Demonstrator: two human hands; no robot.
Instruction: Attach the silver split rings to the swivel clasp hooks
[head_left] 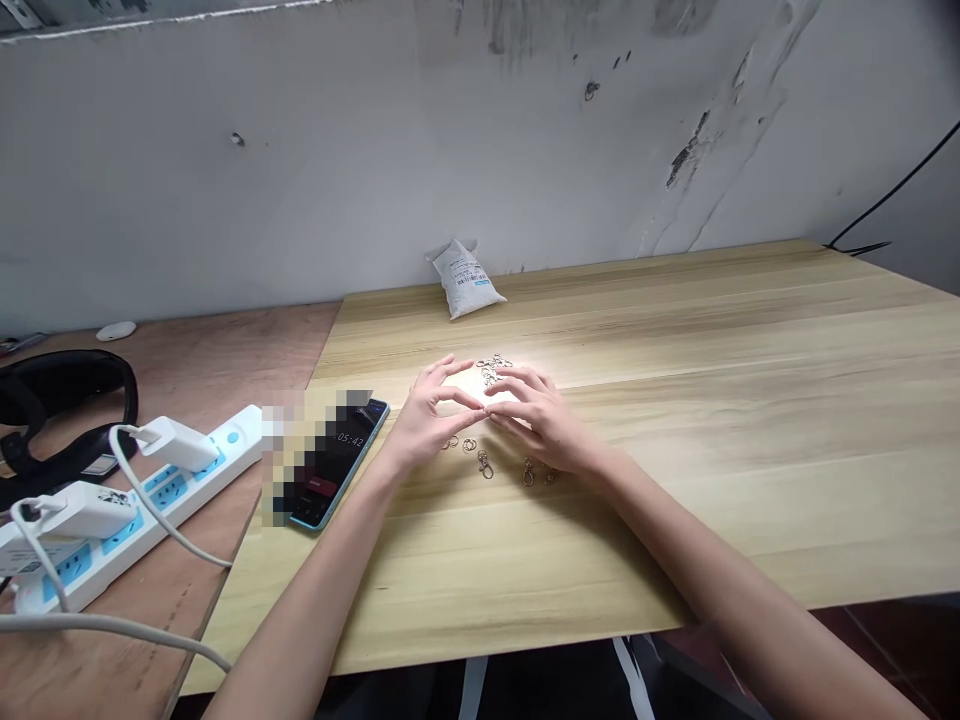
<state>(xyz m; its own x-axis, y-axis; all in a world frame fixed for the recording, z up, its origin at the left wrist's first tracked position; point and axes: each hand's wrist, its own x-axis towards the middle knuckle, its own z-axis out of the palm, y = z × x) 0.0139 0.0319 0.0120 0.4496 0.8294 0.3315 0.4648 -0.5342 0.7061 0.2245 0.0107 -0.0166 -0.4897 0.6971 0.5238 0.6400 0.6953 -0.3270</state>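
Note:
My left hand (429, 420) and my right hand (536, 425) meet fingertip to fingertip just above the pale wooden table (675, 400). Thumb and forefinger of each hand pinch together around something too small to make out. A pile of small metal rings (493, 368) lies just beyond the fingers. A few loose rings (459, 443) and small metal clasps (486, 465) lie on the table under and in front of the hands. More clasps (531, 470) sit beside my right wrist.
A phone (337, 462) with a lit screen lies left of my left hand. A white power strip (120, 500) with chargers and cables sits on the reddish board at left, beside a black strap (67, 400). A small white bag (465, 280) leans by the wall.

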